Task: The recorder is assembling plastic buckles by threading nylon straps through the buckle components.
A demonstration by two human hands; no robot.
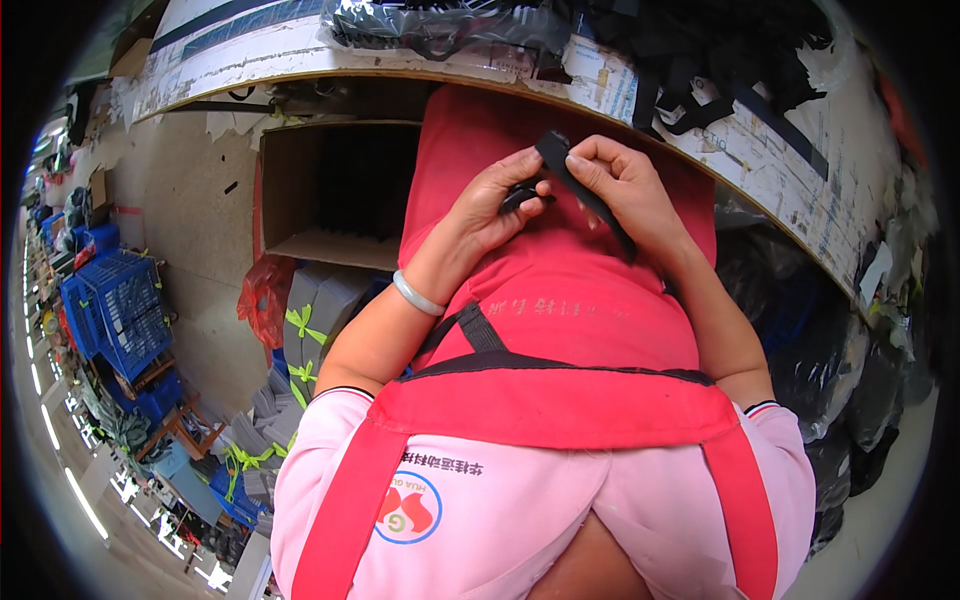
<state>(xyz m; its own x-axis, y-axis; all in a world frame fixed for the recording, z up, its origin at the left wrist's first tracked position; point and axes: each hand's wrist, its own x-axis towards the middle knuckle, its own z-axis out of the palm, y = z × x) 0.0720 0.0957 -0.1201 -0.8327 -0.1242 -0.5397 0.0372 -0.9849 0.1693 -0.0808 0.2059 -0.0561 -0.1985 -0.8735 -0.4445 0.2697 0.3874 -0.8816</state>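
Observation:
Over the lap of my red apron (560, 310) I hold a black webbing strap (590, 198) between both hands. My left hand (497, 200) pinches its upper end, and a dark loop or piece, too small to make out, shows among the curled fingers. My right hand (627, 188) grips the strap at its upper part with thumb and fingers. From there the strap slants down to the right, its lower end hanging below that hand in front of the apron.
Ahead is a worn white work table (610, 85) with black straps (700, 60) and a clear plastic bag of dark pieces (450, 28). Under it stands an open cardboard box (340, 190). Blue crates (120, 310) and grey bundles with green ties (315, 310) are at left, dark plastic bags (820, 370) at right.

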